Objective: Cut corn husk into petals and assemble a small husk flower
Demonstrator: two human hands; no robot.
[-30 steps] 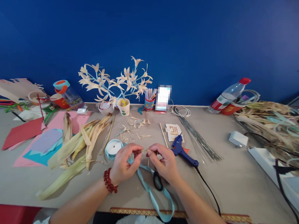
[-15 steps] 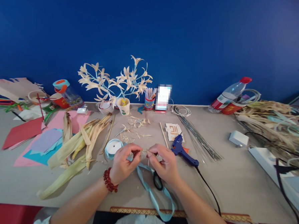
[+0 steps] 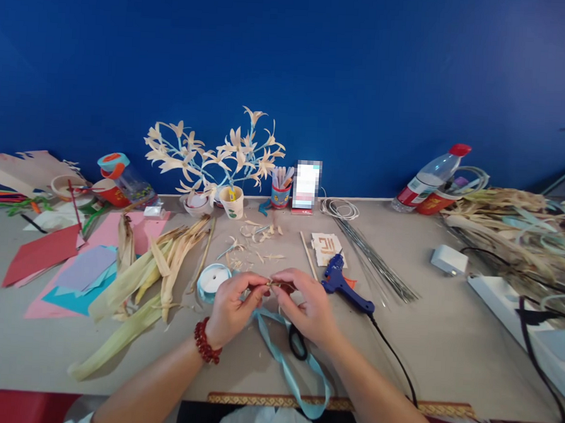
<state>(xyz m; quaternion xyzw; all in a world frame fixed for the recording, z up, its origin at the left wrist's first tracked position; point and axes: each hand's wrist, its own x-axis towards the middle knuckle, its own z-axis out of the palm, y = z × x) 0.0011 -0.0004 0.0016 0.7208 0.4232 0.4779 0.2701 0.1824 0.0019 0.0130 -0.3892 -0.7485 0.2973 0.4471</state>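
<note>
My left hand [image 3: 234,305], with a red bead bracelet [image 3: 204,341] at its wrist, pinches a thin straw-coloured strip [image 3: 271,283] between thumb and forefinger. From the other side my right hand [image 3: 311,309] pinches the same strip, and the fingertips of both hands nearly meet. Fingers cover most of the strip. A roll of light blue ribbon [image 3: 214,275] lies just left of my left hand. Loose blue ribbon [image 3: 292,382] trails beneath the hands toward the table's front edge. Black-handled scissors [image 3: 298,343] lie partly hidden under my right hand.
Corn husks [image 3: 131,285] and coloured paper [image 3: 72,298] lie left. Pale husk flowers [image 3: 236,143] stand in a paper cup [image 3: 232,204] at the back. Right of my hands are a blue glue gun [image 3: 349,291], metal wires [image 3: 379,261] and a white power strip [image 3: 499,311].
My hands have drawn closer together, the right fingertips moving left to the left ones. Less of the strip shows between them. The view has shifted slightly.
</note>
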